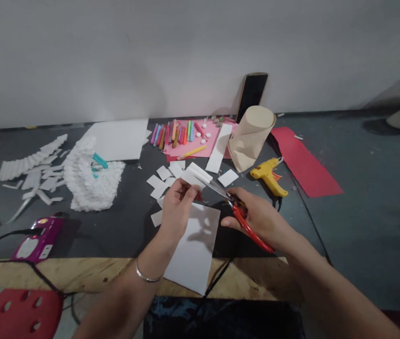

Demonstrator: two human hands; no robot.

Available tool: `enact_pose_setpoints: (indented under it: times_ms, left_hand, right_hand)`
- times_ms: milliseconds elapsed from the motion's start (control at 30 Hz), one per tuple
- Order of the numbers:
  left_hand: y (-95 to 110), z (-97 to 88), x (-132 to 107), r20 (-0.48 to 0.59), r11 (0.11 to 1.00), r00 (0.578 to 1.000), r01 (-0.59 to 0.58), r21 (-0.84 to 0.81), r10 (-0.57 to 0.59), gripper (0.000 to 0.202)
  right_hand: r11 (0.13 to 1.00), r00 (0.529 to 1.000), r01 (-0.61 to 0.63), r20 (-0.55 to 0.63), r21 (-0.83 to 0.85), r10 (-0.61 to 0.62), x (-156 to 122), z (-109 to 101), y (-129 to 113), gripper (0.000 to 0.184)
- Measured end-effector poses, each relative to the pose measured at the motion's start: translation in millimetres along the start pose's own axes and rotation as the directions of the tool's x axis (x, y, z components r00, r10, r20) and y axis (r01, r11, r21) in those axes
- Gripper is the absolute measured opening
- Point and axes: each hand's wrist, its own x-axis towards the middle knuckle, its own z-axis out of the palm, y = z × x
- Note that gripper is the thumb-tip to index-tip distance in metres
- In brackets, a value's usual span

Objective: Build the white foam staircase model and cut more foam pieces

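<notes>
My left hand point(176, 209) pinches a narrow white paper strip point(196, 175) just above the dark table. My right hand point(261, 219) grips red-handled scissors point(242, 216), whose blades reach left to the strip's end. A larger white sheet point(196, 249) lies under both hands, overhanging the table's front edge. Several small cut white rectangles point(166, 181) lie scattered just beyond my left hand.
A yellow glue gun point(268, 175), a rolled beige paper point(251, 139), a red sheet point(306, 162), coloured crayons on pink paper point(176, 133), a phone point(252, 92) against the wall, folded white paper fringes point(86, 176), a purple device point(39, 239) and a red stool point(16, 313).
</notes>
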Motion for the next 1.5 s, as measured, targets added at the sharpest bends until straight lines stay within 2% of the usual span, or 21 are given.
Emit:
enact_pose_setpoints:
  times_ms: [467, 733, 900, 1033, 1200, 1300, 1500]
  left_hand:
    - [0.3, 1.5, -1.3, 0.026, 0.998, 0.999, 0.044, -0.035, -0.043, 0.016]
    - [2.9, 3.5, -0.3, 0.0, 0.996, 0.996, 0.085, -0.032, -0.085, 0.018]
    - [5.5, 4.9, 0.0, 0.006, 0.993, 0.995, 0.096, -0.069, -0.096, 0.017]
    - [3.6, 2.6, 0.1, 0.024, 0.996, 0.996, 0.085, -0.016, -0.085, 0.017]
    - [0.1, 2.1, -1.7, 0.072, 0.995, 0.993, 0.092, 0.036, -0.095, 0.019]
    - [0.4, 3.7, -2.4, 0.062, 0.993, 0.991, 0.116, 0.002, -0.116, 0.02]
    - [2.5, 4.3, -2.4, 0.074, 0.989, 0.987, 0.146, -0.034, -0.143, 0.018]
  right_hand:
    - [1.0, 0.999, 0.02, -0.035, 0.014, -0.02, 0.4, -0.6, 2.4, 0.065]
    - [0.998, 0.996, 0.043, -0.078, -0.039, -0.046, 0.4, 6.8, 7.9, 0.062]
    - [0.998, 0.996, 0.049, -0.071, -0.043, -0.052, 0.5, 8.1, 12.2, 0.062]
    - [0.997, 0.996, 0.065, -0.053, -0.032, -0.066, 1.4, 9.0, 13.1, 0.061]
    - [0.998, 0.997, 0.061, -0.045, -0.022, -0.062, 2.1, 9.4, 10.0, 0.065]
    - [0.998, 0.998, 0.06, -0.034, 0.008, -0.06, 2.4, 9.8, 8.6, 0.068]
    - [0.998, 0.994, 0.063, -0.089, 0.008, -0.062, 3.5, 11.6, 8.7, 0.071]
